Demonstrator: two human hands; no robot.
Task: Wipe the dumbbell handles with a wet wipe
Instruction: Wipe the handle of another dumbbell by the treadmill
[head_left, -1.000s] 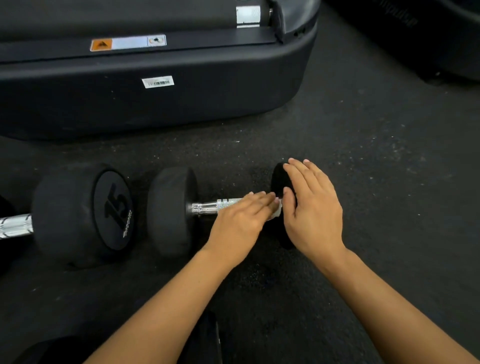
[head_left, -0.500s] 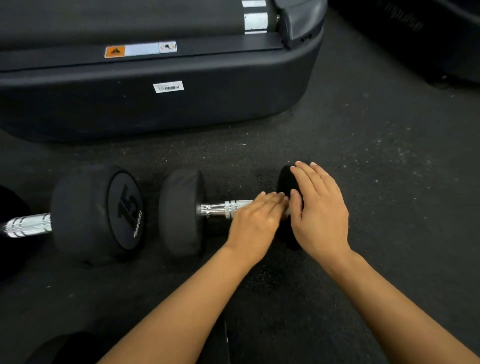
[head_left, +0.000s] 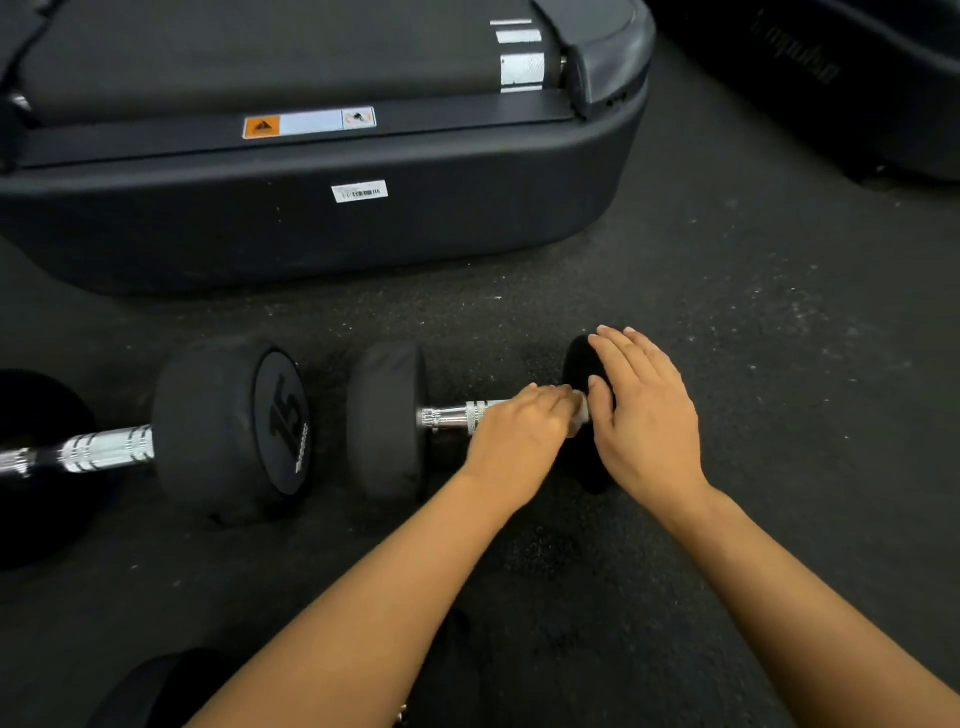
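A black dumbbell (head_left: 384, 421) with a chrome handle (head_left: 452, 415) lies on the dark rubber floor in the middle. My left hand (head_left: 519, 441) presses a white wet wipe (head_left: 582, 410) onto the right part of that handle; only a corner of the wipe shows. My right hand (head_left: 644, 415) rests flat on the dumbbell's right head (head_left: 576, 364), fingers together and pointing away. A second, larger dumbbell marked 15 (head_left: 234, 431) lies to the left, its chrome handle (head_left: 104, 449) running off the left edge.
The black base of a treadmill (head_left: 363, 228) stands close behind the dumbbells. Another dark machine (head_left: 883, 88) fills the top right corner. A dark rounded object (head_left: 145, 686) sits at the bottom left near my left forearm.
The view has shifted so everything sits further right and lower. My left hand has curled tighter over the handle, and a corner of the wipe now shows. The right hand stays on the head.
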